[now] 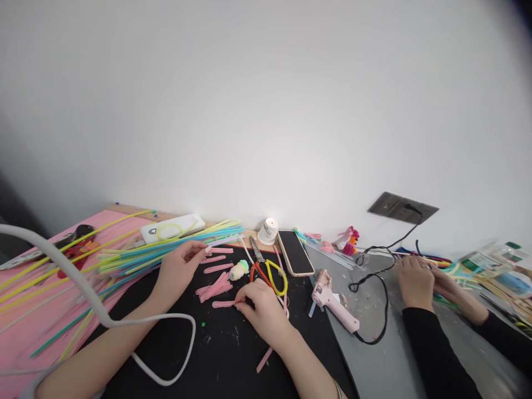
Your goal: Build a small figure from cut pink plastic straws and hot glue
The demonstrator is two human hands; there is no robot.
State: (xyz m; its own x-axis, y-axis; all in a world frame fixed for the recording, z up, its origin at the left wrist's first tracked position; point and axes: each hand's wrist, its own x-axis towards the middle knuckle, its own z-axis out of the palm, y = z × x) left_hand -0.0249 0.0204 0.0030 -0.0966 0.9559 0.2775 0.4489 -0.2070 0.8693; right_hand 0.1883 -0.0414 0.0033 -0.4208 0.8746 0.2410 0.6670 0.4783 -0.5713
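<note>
My right hand (264,311) pinches the end of a folded pink pipe cleaner (223,304) over the black mat (216,354). My left hand (182,270) is closed, thumb and fingertips together, beside several short folded pink pieces (218,269). Whether it grips something small is too unclear to tell. A pale lavender pipe cleaner (226,240) lies near its fingertips. A bundle of pink pieces (214,288) lies between my hands, next to a small cream and green fuzzy figure (239,270). Scissors with orange and yellow handles (276,277) lie just beyond my right hand.
Yellow and blue pipe cleaners (137,256) pile up at left near a white power bank (172,227). A white cable (166,317) loops over my left forearm. A paper cup (268,231), phone (296,253) and pink glue gun (332,305) stand rightward. Another person's hands (415,281) work at right.
</note>
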